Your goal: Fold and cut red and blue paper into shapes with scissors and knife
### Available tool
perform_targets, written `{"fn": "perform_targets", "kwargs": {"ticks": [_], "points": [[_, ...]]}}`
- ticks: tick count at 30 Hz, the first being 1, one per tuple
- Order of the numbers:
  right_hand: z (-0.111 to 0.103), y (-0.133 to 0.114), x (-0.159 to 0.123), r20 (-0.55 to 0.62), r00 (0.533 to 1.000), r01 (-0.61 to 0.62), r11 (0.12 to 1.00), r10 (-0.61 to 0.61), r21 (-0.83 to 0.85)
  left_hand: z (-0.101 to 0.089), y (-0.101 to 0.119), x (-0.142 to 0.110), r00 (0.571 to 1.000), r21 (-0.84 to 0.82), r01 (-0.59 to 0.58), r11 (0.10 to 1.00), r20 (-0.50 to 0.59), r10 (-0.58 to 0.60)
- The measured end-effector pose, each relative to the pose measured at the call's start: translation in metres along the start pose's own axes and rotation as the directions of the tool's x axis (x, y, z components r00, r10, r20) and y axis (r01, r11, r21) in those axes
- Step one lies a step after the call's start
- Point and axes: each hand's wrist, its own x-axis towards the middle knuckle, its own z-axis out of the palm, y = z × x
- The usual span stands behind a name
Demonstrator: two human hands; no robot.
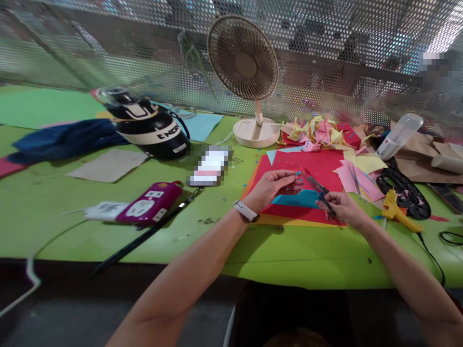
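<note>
Over the stacked paper, my left hand (277, 187) pinches a small piece of blue paper (298, 173) between thumb and fingertips. My right hand (340, 208) is closed around the handles of a pair of scissors (318, 188), whose blades point up and left toward that blue piece. Beneath both hands lies a blue paper strip (294, 198) on red sheets (318, 164), with a yellow-orange sheet (304, 220) showing under their front edge. Tiny blue scraps dot the red paper.
A fan (253, 132) stands behind the paper, with a heap of folded paper pieces (321, 131) beside it. To the right lie a yellow glue gun (400, 212) and a clear bottle (400, 137). Leftward are a phone (210, 166), a purple power strip (150, 205) and a black jug (152, 132).
</note>
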Motion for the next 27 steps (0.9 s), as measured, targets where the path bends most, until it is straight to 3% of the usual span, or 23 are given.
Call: {"fn": "perform_targets", "kwargs": {"ticks": [27], "points": [[0.0001, 0.002, 0.0016, -0.017, 1.0, -0.002, 0.999, 0.001, -0.04, 0.0009, -0.0009, -0.0003, 1.0, 0.024, 0.007, 1.0, 0.001, -0.007]]}}
